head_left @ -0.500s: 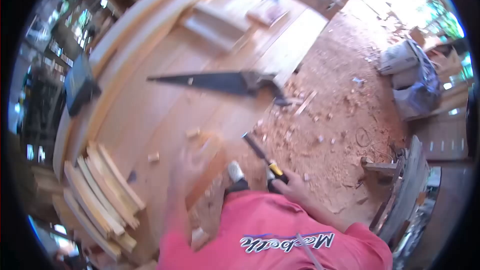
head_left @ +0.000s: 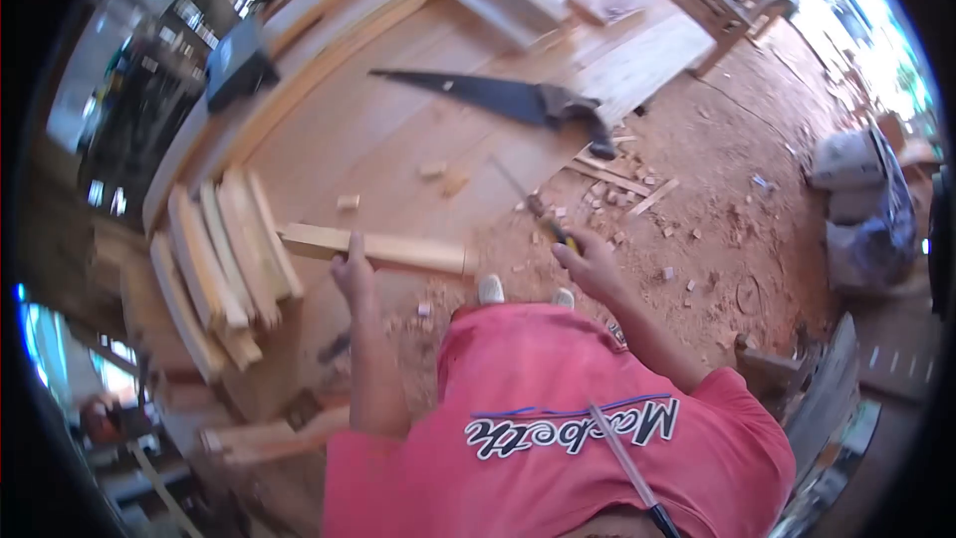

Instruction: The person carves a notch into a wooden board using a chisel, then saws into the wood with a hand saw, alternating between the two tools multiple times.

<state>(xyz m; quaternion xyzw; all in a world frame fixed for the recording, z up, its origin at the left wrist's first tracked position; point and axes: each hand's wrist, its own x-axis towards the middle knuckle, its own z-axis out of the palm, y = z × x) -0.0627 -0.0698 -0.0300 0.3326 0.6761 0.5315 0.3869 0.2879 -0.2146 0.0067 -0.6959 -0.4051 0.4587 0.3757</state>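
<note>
Chisel (head_left: 537, 206) tip shifted over bench (head_left: 418, 134) | right hand (head_left: 591, 265) wrapped round handle | left hand (head_left: 354, 276) gripping wooden bar (head_left: 423, 254)

Straight pale wood strip (head_left: 418, 251) in left hand (head_left: 355, 274); chisel (head_left: 547, 223), yellow-black handle in right hand (head_left: 592, 264), blade pointing away.

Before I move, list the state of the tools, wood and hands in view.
Hand saw: lying on the bench, not held.
Chisel: gripped in the right hand, blade blurred.
Wooden bar: left hand on it, full grip unclear.
Curved wood pieces: bunched side by side, not held.
Small wood block: loose on the bench.
</note>
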